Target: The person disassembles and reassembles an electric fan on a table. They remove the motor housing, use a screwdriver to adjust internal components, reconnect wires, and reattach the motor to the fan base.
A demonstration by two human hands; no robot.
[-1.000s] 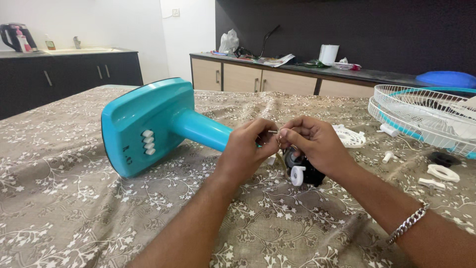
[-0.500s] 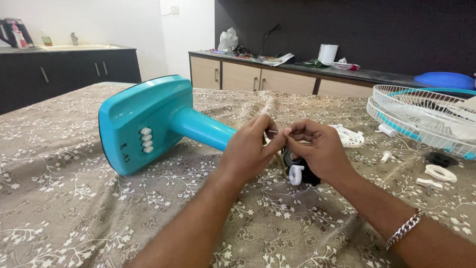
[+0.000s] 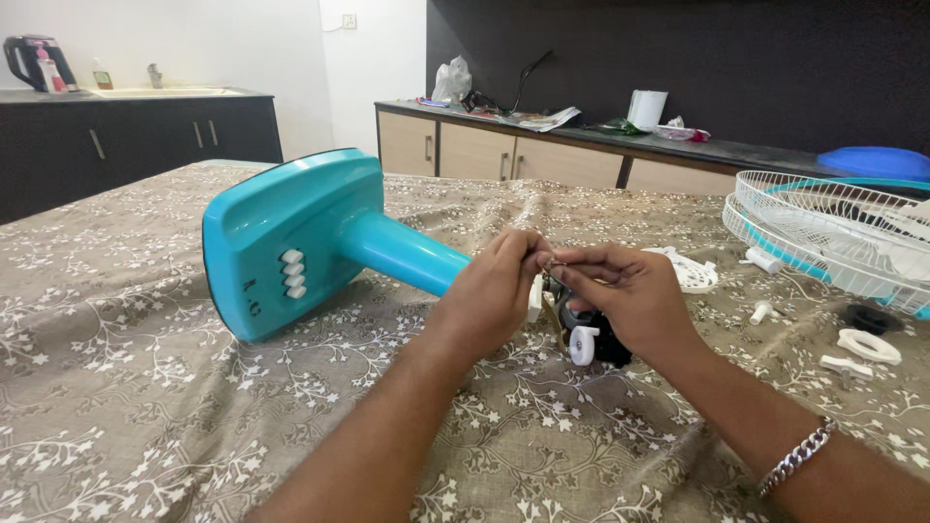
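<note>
Teal plastic marks our landmark: the fan stand (image 3: 320,237), lying on its side on the floral tablecloth (image 3: 126,407) with its square base turned toward us, four white push buttons (image 3: 293,274) facing out and its neck running right toward our hands. Laid flat like this, the neck end sits low and within easy reach, so we judge it has been tipped over to bring the motor end to working height.

At the tip of that neck our left hand (image 3: 494,295) and right hand (image 3: 625,291) meet, fingertips pinched together on a small metal piece (image 3: 554,261), too small for us to name, held just above the black motor housing (image 3: 601,339) with its white knob (image 3: 582,345). Both hands are closed in a fine pinch, not clenched. A chain bracelet (image 3: 796,455) hangs on our right wrist.

Right of the stand's neck, well apart, the white wire fan guard (image 3: 833,228) rests by the table's far right edge, with loose white plastic parts (image 3: 865,346) scattered in front of it and a white piece (image 3: 693,271) just behind our right hand. Left of and in front of the stand's base the cloth offers wide room to move; the right side is crowded. Behind the stand, past the table's far edge, stand a wooden cabinet counter (image 3: 504,150) and a dark sink unit (image 3: 145,126).
</note>
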